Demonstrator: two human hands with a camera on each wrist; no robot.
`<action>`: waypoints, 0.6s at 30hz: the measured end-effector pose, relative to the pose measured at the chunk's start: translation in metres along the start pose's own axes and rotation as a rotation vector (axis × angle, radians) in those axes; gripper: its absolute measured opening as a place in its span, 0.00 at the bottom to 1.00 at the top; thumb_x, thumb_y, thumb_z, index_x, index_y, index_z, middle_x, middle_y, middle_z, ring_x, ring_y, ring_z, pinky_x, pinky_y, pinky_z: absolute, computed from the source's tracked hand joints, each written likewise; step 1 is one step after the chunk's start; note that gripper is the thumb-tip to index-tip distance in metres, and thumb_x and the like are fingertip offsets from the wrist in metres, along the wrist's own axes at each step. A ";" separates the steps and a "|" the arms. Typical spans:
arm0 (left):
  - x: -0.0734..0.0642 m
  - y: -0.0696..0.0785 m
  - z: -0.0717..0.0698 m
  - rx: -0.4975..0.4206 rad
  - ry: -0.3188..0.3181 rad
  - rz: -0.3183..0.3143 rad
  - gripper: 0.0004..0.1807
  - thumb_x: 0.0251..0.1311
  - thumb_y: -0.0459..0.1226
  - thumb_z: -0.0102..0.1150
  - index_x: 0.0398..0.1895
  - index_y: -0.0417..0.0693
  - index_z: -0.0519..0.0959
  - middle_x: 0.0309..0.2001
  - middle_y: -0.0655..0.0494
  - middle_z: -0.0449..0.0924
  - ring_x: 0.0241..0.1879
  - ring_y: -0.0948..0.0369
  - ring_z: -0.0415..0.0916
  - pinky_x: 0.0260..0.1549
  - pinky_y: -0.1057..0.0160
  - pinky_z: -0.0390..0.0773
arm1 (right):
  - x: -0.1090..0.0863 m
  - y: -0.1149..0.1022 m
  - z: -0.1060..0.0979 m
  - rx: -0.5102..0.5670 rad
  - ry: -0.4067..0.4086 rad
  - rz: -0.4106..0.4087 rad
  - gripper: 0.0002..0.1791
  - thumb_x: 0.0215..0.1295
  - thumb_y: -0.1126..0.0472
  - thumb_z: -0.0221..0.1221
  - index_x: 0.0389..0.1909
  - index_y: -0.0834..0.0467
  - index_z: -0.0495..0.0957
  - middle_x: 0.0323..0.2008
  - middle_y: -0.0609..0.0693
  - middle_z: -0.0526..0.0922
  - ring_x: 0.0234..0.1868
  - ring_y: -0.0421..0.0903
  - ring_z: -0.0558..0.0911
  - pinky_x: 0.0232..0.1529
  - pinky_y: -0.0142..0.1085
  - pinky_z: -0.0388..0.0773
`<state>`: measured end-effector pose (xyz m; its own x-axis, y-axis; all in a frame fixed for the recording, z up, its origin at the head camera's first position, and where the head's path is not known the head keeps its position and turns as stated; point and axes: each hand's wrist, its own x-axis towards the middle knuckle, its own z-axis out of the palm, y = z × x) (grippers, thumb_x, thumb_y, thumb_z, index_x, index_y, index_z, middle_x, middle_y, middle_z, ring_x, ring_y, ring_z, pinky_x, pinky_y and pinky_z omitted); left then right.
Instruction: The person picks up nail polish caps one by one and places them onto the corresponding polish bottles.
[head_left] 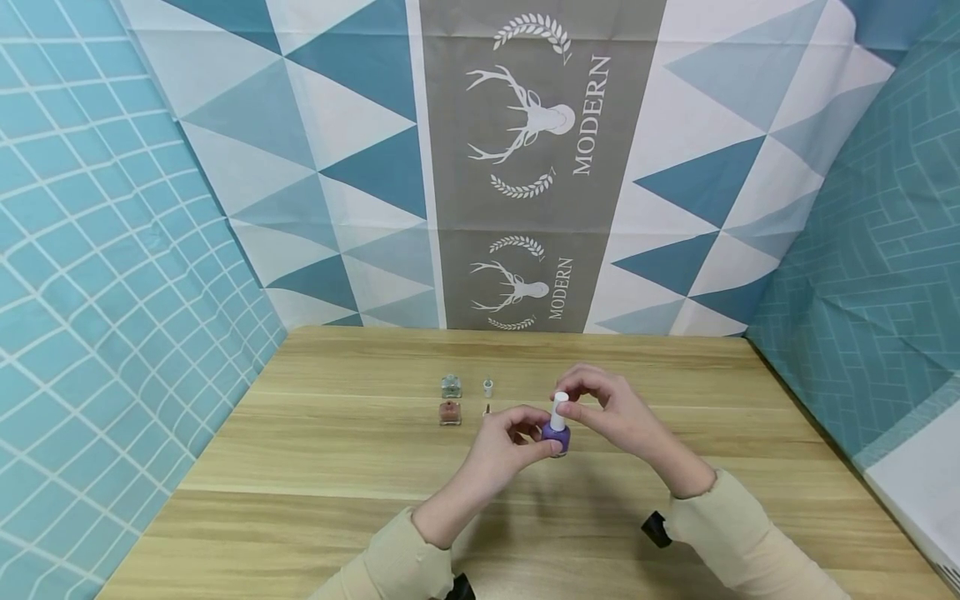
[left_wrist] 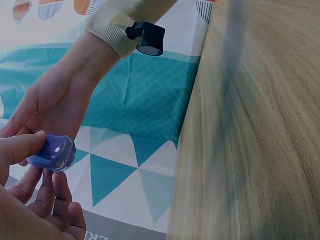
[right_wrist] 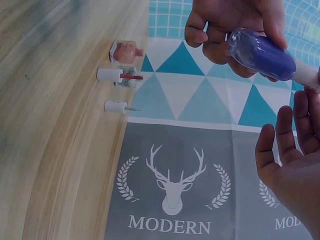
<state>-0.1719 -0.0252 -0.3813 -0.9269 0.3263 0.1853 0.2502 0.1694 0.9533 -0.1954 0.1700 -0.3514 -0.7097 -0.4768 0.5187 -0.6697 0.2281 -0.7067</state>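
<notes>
Above the table, my left hand (head_left: pixel 501 450) holds a purple nail polish bottle (head_left: pixel 556 434) between thumb and fingers. My right hand (head_left: pixel 615 410) pinches its white cap (head_left: pixel 559 411), which sits at the bottle's neck. In the right wrist view the bottle (right_wrist: pixel 262 54) is tilted, and the cap (right_wrist: pixel 306 75) is partly covered by fingertips. The left wrist view has the bottle's glass base (left_wrist: pixel 62 154) towards the camera, with the cap hidden.
Left of the hands stand an uncapped pink polish bottle (head_left: pixel 450 414) and a greenish glitter one (head_left: pixel 451 387). Beside them, two white caps stand brush up: one with a red brush (right_wrist: pixel 109 75), one with a pale brush (right_wrist: pixel 115 106). A patterned cloth (head_left: pixel 360 167) hangs behind the wooden table (head_left: pixel 300 467).
</notes>
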 end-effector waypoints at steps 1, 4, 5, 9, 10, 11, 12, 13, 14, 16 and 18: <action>0.000 0.000 0.000 0.000 0.000 0.000 0.14 0.48 0.37 0.71 0.41 0.48 0.83 0.34 0.58 0.82 0.34 0.64 0.75 0.34 0.65 0.75 | 0.000 0.000 0.000 0.001 0.005 0.005 0.07 0.59 0.72 0.61 0.36 0.57 0.79 0.35 0.46 0.78 0.37 0.40 0.75 0.41 0.32 0.75; 0.001 -0.001 0.000 -0.001 0.003 0.000 0.14 0.48 0.37 0.71 0.40 0.48 0.83 0.34 0.58 0.82 0.34 0.64 0.75 0.34 0.65 0.76 | 0.000 -0.001 0.001 -0.006 0.017 0.018 0.07 0.58 0.71 0.62 0.36 0.59 0.78 0.34 0.46 0.78 0.37 0.40 0.76 0.41 0.33 0.75; 0.001 -0.001 0.001 -0.001 0.004 0.000 0.14 0.48 0.37 0.71 0.40 0.48 0.83 0.34 0.58 0.82 0.34 0.63 0.75 0.34 0.65 0.76 | 0.000 -0.001 0.001 -0.011 0.021 0.019 0.07 0.57 0.71 0.63 0.36 0.59 0.78 0.34 0.46 0.78 0.37 0.40 0.75 0.41 0.33 0.75; 0.001 -0.001 0.001 0.001 0.008 -0.005 0.14 0.47 0.38 0.72 0.39 0.48 0.83 0.33 0.57 0.82 0.34 0.62 0.75 0.33 0.66 0.76 | 0.001 -0.002 0.001 -0.020 0.028 0.026 0.10 0.55 0.70 0.64 0.35 0.55 0.78 0.34 0.46 0.77 0.37 0.41 0.75 0.41 0.37 0.75; 0.001 -0.001 0.001 0.001 0.008 -0.006 0.14 0.47 0.38 0.72 0.39 0.48 0.83 0.33 0.57 0.82 0.34 0.62 0.75 0.33 0.67 0.75 | 0.001 -0.002 0.001 -0.017 0.028 0.027 0.10 0.55 0.70 0.64 0.35 0.54 0.78 0.34 0.46 0.77 0.37 0.41 0.75 0.41 0.37 0.75; 0.001 -0.001 0.001 0.000 0.008 -0.008 0.14 0.47 0.38 0.72 0.39 0.48 0.83 0.33 0.57 0.82 0.34 0.62 0.75 0.33 0.67 0.75 | 0.001 -0.001 0.001 -0.014 0.027 0.029 0.10 0.55 0.70 0.64 0.35 0.54 0.77 0.34 0.46 0.77 0.37 0.41 0.75 0.41 0.38 0.75; 0.001 0.000 0.002 0.002 0.009 -0.012 0.14 0.47 0.37 0.72 0.39 0.48 0.83 0.33 0.56 0.82 0.34 0.62 0.75 0.33 0.67 0.75 | 0.001 -0.001 0.001 -0.010 0.025 0.034 0.10 0.55 0.70 0.65 0.34 0.53 0.77 0.34 0.46 0.77 0.36 0.41 0.75 0.40 0.39 0.76; 0.001 0.000 0.002 0.002 0.008 -0.013 0.14 0.47 0.37 0.72 0.39 0.48 0.83 0.33 0.56 0.82 0.34 0.62 0.75 0.33 0.68 0.75 | 0.001 -0.001 0.001 -0.007 0.024 0.035 0.11 0.54 0.70 0.65 0.34 0.53 0.77 0.34 0.46 0.77 0.36 0.41 0.75 0.40 0.39 0.76; 0.001 0.000 0.002 0.001 0.008 -0.013 0.14 0.47 0.37 0.72 0.39 0.48 0.83 0.33 0.56 0.82 0.34 0.62 0.75 0.32 0.68 0.75 | 0.002 0.000 0.002 -0.003 0.022 0.038 0.10 0.54 0.70 0.65 0.33 0.54 0.77 0.33 0.46 0.77 0.36 0.41 0.74 0.40 0.39 0.75; 0.000 0.000 0.002 -0.001 0.007 -0.012 0.14 0.47 0.37 0.72 0.39 0.48 0.83 0.34 0.56 0.82 0.34 0.63 0.75 0.32 0.68 0.75 | 0.001 0.001 0.002 -0.002 0.022 0.041 0.09 0.55 0.70 0.65 0.33 0.56 0.76 0.33 0.45 0.76 0.36 0.41 0.74 0.40 0.37 0.75; 0.000 0.000 0.002 0.002 0.006 -0.012 0.14 0.48 0.37 0.71 0.39 0.48 0.83 0.34 0.56 0.82 0.34 0.63 0.75 0.33 0.68 0.75 | 0.001 0.001 0.002 -0.004 0.020 0.042 0.09 0.55 0.69 0.65 0.34 0.57 0.76 0.34 0.44 0.76 0.36 0.41 0.74 0.40 0.36 0.75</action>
<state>-0.1715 -0.0232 -0.3817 -0.9317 0.3183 0.1752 0.2394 0.1751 0.9550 -0.1964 0.1683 -0.3521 -0.7412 -0.4499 0.4982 -0.6402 0.2506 -0.7262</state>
